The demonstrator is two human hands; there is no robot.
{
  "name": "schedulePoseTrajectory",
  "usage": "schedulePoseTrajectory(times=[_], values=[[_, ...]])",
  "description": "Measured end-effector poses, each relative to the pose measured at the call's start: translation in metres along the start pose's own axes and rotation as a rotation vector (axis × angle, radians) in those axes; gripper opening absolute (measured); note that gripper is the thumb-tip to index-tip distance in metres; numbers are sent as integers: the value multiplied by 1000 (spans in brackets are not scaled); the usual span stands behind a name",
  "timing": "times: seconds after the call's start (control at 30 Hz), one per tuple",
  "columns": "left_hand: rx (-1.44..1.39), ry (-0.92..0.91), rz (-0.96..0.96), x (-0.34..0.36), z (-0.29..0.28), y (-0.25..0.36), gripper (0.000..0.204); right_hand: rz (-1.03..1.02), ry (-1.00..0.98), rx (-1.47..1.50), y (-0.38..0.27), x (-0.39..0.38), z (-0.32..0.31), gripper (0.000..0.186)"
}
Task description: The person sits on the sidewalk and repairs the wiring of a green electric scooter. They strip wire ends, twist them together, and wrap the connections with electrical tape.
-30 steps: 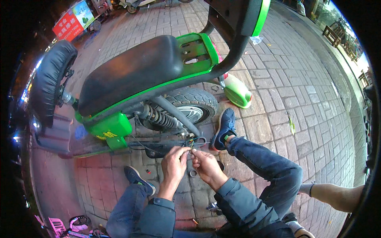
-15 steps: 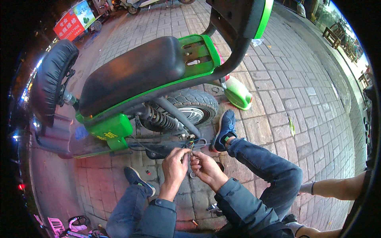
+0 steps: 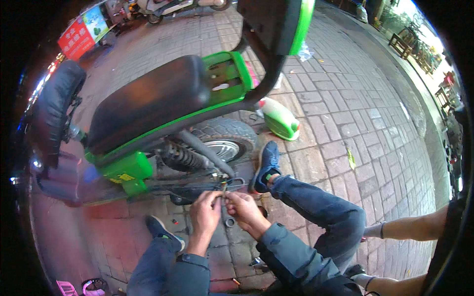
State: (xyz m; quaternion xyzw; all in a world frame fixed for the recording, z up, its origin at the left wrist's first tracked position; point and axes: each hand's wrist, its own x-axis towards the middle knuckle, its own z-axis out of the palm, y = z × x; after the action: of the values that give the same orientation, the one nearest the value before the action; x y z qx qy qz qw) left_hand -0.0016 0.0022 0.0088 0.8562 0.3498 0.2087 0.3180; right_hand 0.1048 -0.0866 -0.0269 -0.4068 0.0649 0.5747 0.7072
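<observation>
A green scooter (image 3: 123, 170) with a black seat (image 3: 148, 101) stands in front of me on brick paving. Both my hands meet just below its rear wheel (image 3: 222, 143) and spring shock (image 3: 180, 158). My left hand (image 3: 206, 214) and my right hand (image 3: 244, 209) pinch a thin metal piece (image 3: 224, 189) that sticks up toward the scooter's lower frame. What the piece is fastened to is hidden by my fingers. A wrench (image 3: 229, 220) lies on the paving between my wrists. My blue shoes (image 3: 266, 165) rest on either side.
A green and white scooter body panel (image 3: 279, 121) lies on the bricks behind the wheel. Another person's bare forearm (image 3: 410, 229) reaches in from the right. A red sign (image 3: 79, 37) and another vehicle stand at the far left. Pink items (image 3: 79, 287) lie at bottom left.
Both hands stay together at the same spot under the rear wheel, fingers shifting slightly. The other person's arm at the right has moved a little lower in view.
</observation>
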Motion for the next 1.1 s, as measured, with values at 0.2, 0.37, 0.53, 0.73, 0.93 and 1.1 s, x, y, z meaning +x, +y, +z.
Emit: schedulePoseTrajectory(times=[0.2, 0.37, 0.53, 0.73, 0.93, 1.1], values=[[-8, -33, 19, 4, -2, -6, 15, -62, 108, -282, -48, -62, 16, 28], [-16, -13, 34, 7, 5, -13, 12, -344, -119, -585, -110, -215, -40, 40], [-18, -54, -53, 4, 10, -20, 10, -406, 330, -589, -205, -341, -164, 26], [46, -97, -45, 8, -3, -12, 15, -426, 1070, -462, -210, -318, -281, 15], [243, -59, -4, 3, -8, -2, 22, -571, 789, -780, -168, -302, -196, 27], [237, 9, 220, 6, -9, 4, 13, -642, 549, -931, -141, -259, -124, 25]])
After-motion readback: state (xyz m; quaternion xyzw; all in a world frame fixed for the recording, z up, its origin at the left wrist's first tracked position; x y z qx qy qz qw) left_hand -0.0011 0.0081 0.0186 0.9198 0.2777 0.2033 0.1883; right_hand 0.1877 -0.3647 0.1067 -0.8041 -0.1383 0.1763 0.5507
